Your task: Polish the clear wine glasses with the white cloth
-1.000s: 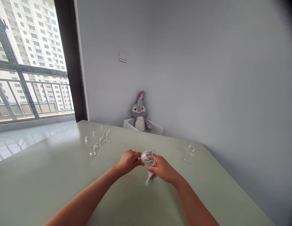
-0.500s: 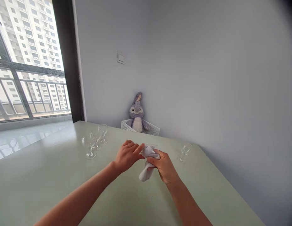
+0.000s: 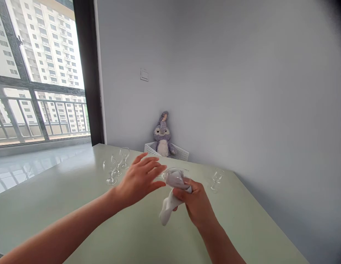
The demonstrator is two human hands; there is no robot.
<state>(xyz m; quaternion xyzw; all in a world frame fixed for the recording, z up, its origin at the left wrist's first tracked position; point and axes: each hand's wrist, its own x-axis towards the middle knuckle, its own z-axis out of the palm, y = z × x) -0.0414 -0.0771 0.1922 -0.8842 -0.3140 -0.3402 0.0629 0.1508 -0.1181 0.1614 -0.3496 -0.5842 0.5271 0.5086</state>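
Note:
Above the middle of the table, my right hand (image 3: 197, 201) is closed around a white cloth (image 3: 168, 208) and a clear glass (image 3: 174, 179). Part of the cloth is bunched at the glass bowl, seen through or against it, while its loose end hangs below the fingers. The stem is not clearly visible. Just left of the glass, my left hand (image 3: 141, 178) has its fingers spread and holds nothing; its thumb and fingertips are close to the rim. Whether they touch it, I cannot tell.
Three stemmed glasses (image 3: 111, 172) stand upright at the left on the pale green table (image 3: 131, 234). Another stemmed glass (image 3: 216, 179) stands at the right. Behind the table, a plush rabbit (image 3: 162, 141) sits in a white perforated basket (image 3: 182, 154) by the wall corner.
My left hand has come away from the glass to the left, its fingers opening. My right hand has moved slightly down and right with the glass and cloth. The view has shifted a little.

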